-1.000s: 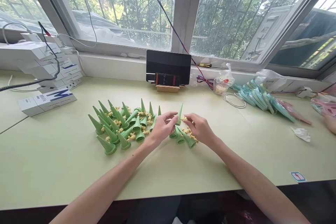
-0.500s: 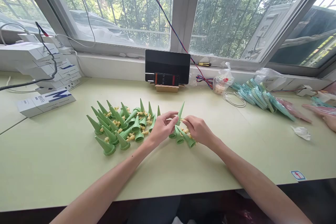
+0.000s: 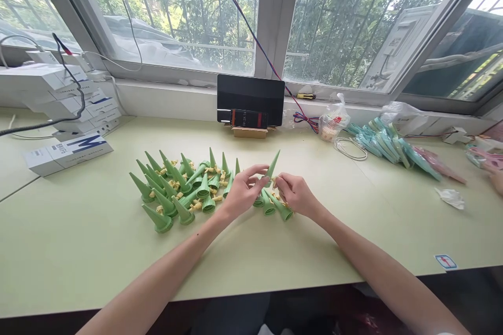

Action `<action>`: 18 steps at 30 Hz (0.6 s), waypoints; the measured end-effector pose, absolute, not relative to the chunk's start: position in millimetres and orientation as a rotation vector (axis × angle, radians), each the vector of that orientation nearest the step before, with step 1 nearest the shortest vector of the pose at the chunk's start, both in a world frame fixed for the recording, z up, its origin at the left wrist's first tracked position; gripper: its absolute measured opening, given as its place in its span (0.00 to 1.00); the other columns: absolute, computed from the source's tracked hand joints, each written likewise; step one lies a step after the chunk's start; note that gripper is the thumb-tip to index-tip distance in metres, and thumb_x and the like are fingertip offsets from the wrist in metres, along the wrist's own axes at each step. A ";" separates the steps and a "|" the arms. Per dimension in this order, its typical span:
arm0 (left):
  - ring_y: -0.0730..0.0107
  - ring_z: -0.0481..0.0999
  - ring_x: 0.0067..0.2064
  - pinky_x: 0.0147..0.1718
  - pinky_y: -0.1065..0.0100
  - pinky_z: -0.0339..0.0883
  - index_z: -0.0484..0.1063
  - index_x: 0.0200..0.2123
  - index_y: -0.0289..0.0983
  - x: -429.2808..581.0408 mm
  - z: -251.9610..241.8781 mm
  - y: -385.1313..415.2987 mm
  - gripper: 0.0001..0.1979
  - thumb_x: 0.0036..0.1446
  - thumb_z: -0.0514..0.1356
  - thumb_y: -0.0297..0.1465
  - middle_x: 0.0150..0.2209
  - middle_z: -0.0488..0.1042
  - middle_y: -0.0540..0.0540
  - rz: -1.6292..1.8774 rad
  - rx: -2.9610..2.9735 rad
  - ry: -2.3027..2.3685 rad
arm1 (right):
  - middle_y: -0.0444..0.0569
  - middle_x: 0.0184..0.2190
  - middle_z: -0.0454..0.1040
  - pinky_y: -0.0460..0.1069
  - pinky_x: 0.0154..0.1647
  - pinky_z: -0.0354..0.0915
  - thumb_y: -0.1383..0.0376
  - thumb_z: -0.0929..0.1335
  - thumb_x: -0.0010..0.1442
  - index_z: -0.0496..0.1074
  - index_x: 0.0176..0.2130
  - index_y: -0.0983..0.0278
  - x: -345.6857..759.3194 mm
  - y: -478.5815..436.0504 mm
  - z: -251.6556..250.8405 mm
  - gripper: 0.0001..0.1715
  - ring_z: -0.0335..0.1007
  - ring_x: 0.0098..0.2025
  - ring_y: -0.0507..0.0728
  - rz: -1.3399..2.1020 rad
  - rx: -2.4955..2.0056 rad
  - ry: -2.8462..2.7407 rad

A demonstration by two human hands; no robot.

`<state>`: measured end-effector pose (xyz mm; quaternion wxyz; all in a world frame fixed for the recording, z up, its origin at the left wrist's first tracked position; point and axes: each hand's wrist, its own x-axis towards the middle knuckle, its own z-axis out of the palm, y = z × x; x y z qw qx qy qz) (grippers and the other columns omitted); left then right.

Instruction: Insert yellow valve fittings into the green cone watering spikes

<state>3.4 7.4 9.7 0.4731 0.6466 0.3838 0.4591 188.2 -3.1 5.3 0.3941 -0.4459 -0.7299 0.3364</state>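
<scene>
My left hand is closed round the base of a green watering spike, its pointed end up and tilted slightly right. The fingers of my right hand pinch a small yellow valve at the side of that spike. How far the valve sits in the spike, I cannot tell. Under my hands lie a few more green spikes with yellow valves, partly covered. Left of my left hand spreads a cluster of green spikes, many with yellow valves, some upright and some lying over.
A phone leans on a black tablet at the back. White boxes stand at left. Bagged teal items, a white cable and a crumpled tissue lie at right. Another person's hand shows at the right edge.
The held spike has tipped a little to the right. My right fingers have shifted slightly on the yellow valve. At the far right the other person's hand has moved.
</scene>
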 end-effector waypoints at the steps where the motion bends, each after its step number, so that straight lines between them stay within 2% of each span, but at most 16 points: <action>1: 0.76 0.64 0.24 0.21 0.73 0.60 0.74 0.51 0.39 3.5 9.7 7.4 0.20 0.58 0.63 0.40 0.29 0.71 0.49 1.130 1.592 0.939 | 0.38 0.17 0.57 0.46 0.23 0.53 0.52 0.58 0.69 0.64 0.29 0.62 187.7 -3.7 6.4 0.23 0.53 0.19 0.50 0.912 -1.127 -1.820; 8: 0.77 0.63 0.23 0.20 0.73 0.59 0.75 0.50 0.37 4.5 8.3 8.0 0.20 0.57 0.63 0.40 0.29 0.73 0.47 1.142 1.587 0.952 | 0.38 0.16 0.56 0.46 0.21 0.52 0.50 0.58 0.69 0.65 0.29 0.63 186.3 -4.4 6.5 0.25 0.51 0.18 0.49 0.900 -1.137 -1.823; 13: 0.76 0.69 0.26 0.19 0.74 0.59 0.75 0.49 0.36 5.6 11.3 7.0 0.20 0.57 0.62 0.42 0.37 0.76 0.44 1.129 1.551 1.006 | 0.40 0.19 0.60 0.46 0.24 0.54 0.54 0.58 0.70 0.65 0.28 0.63 186.0 -4.2 5.6 0.23 0.53 0.21 0.50 0.674 -1.123 -1.943; 18: 0.74 0.72 0.27 0.20 0.73 0.60 0.75 0.46 0.34 6.9 16.4 4.8 0.21 0.55 0.63 0.43 0.39 0.77 0.42 1.130 1.469 1.142 | 0.42 0.24 0.66 0.46 0.28 0.58 0.56 0.62 0.68 0.69 0.36 0.63 189.5 -1.8 2.4 0.14 0.57 0.24 0.50 0.532 -1.063 -1.994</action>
